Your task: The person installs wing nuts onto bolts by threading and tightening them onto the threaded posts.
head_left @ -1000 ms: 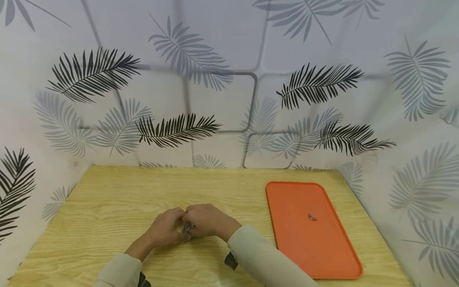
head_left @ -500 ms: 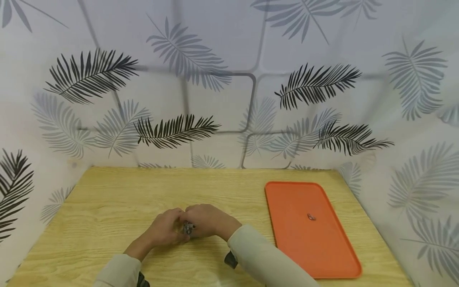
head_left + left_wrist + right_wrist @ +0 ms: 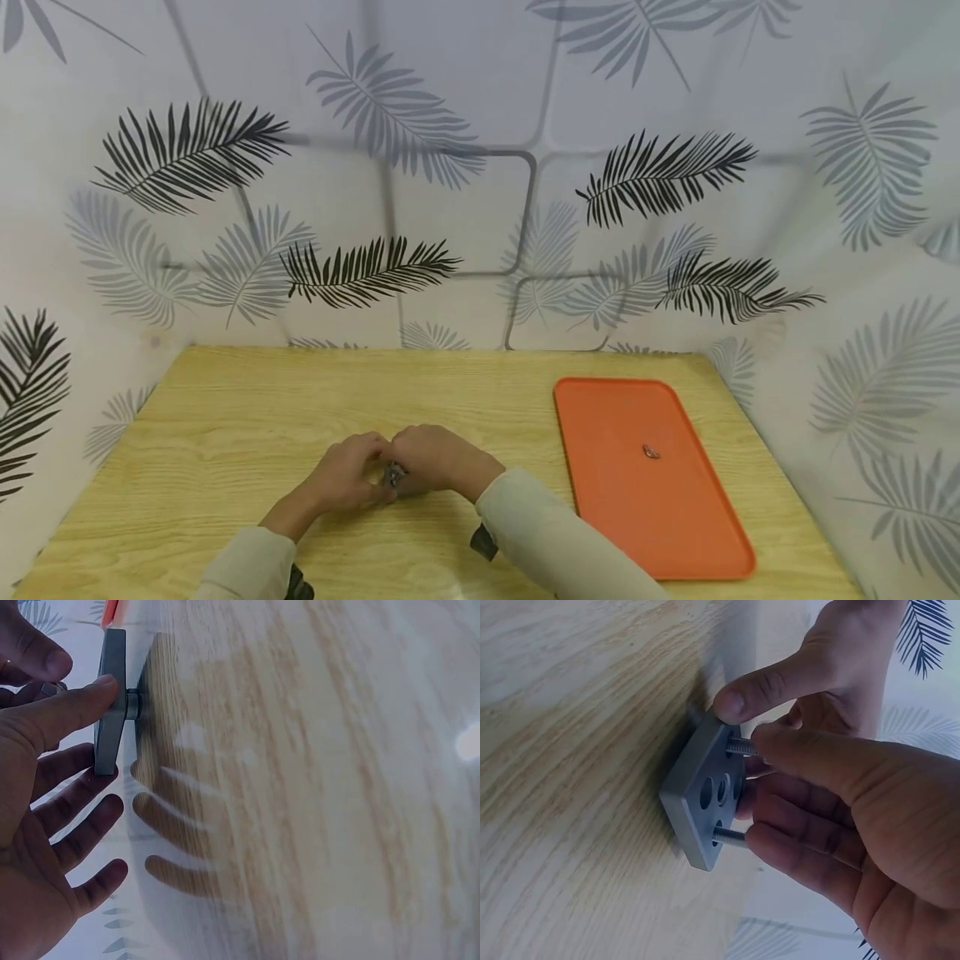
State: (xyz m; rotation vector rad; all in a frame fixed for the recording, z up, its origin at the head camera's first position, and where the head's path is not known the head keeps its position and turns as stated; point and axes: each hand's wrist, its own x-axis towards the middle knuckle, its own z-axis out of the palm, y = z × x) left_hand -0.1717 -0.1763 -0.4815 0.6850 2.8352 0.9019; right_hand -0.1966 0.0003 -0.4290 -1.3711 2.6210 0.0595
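Observation:
Between the hands, just above the wooden table, is a grey metal plate [image 3: 697, 806] with several round holes. Two threaded bolts [image 3: 731, 837] stick out of one face. In the left wrist view the plate [image 3: 111, 705] appears edge-on, with a short round metal piece [image 3: 133, 703] on its table side. My left hand [image 3: 341, 477] pinches the plate's edge, thumb [image 3: 735, 703] on a corner, the lower fingers spread. My right hand [image 3: 435, 460] has its thumb at the end of one bolt and a finger at the other bolt's end. The bolt ends are hidden by these fingertips.
An orange tray [image 3: 622, 517] lies at the right of the wooden table [image 3: 247, 400]. On it is a small metal part [image 3: 651, 452], too small to identify. Behind the table hangs a leaf-patterned cloth [image 3: 465, 208].
Both hands stay in nearly the same place around the plate. Only slight finger movement and a small shift of the metal parts between them show.

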